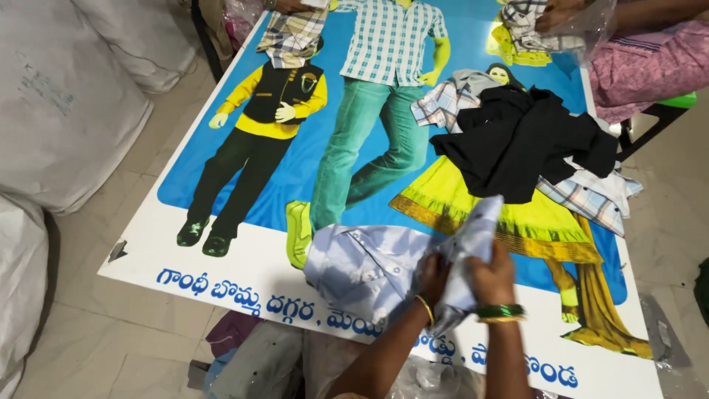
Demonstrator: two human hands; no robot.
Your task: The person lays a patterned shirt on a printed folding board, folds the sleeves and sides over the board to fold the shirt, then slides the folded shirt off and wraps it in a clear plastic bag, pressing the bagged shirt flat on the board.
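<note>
A pale blue shirt lies on a printed poster board that serves as a tabletop. My left hand and my right hand both grip a bunched, lifted part of this shirt near the board's front edge. Each wrist wears bangles. Farther back on the board sits a heap of clothes: a black garment on top of checked shirts.
Large white sacks stand on the tiled floor at the left. At the far end another person's hands hold a checked shirt in clear plastic, and a second checked shirt lies there. Plastic bags and cloth lie below the board's front edge.
</note>
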